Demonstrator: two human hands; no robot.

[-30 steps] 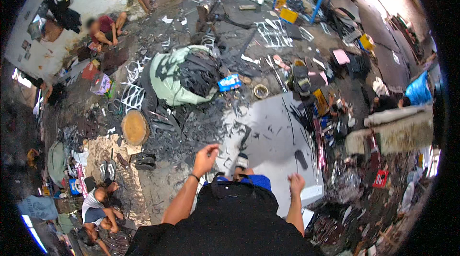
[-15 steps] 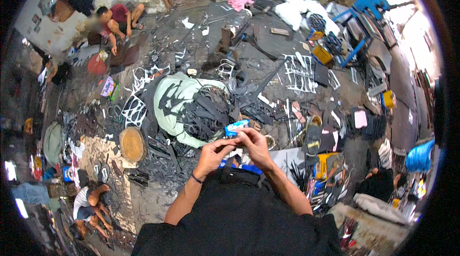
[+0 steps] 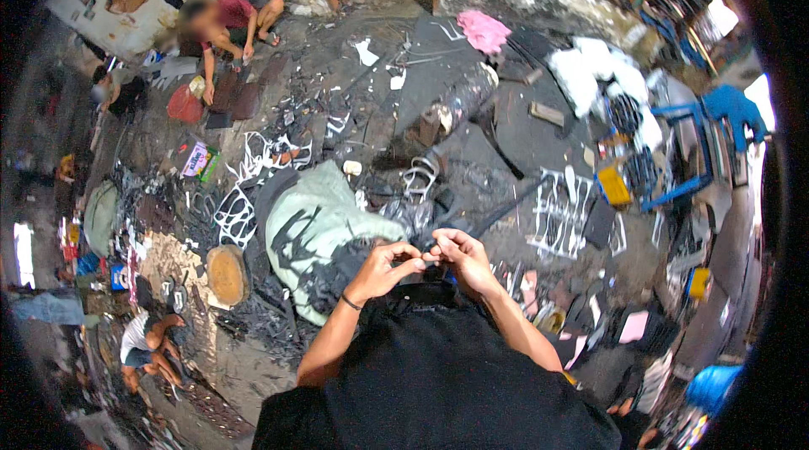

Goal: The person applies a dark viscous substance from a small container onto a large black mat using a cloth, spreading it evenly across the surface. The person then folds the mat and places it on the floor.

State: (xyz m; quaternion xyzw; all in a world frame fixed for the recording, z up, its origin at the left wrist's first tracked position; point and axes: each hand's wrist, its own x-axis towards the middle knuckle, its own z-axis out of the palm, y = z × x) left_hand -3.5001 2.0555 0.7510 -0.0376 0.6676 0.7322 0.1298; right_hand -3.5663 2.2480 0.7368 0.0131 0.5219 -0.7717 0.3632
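My left hand point(image 3: 383, 273), with a dark band at its wrist, has its thumb and index finger pinched together in front of my chest. Close beside it, my right hand point(image 3: 466, 261) also pinches, its fingertips almost meeting the left ones. Between the fingertips is something small and dark, too small to make out. Beyond and left of my hands lies a pale green sack point(image 3: 329, 189) spread on the floor, with black strips point(image 3: 295, 235) lying across it. The hands partly hide the dark heap of scraps on the sack.
A round wooden block point(image 3: 226, 275) stands left of the sack. White cut-out frames point(image 3: 559, 212) lie to the right. Farther right are a blue metal frame point(image 3: 678, 189) and a yellow container point(image 3: 613, 186). One person point(image 3: 229, 16) crouches at far left, another point(image 3: 147, 345) at near left.
The blue and white packet seen at my fingertips is no longer in view. My hands remain close together, pinching. The view has shifted, so the floor things appear lower and farther right.
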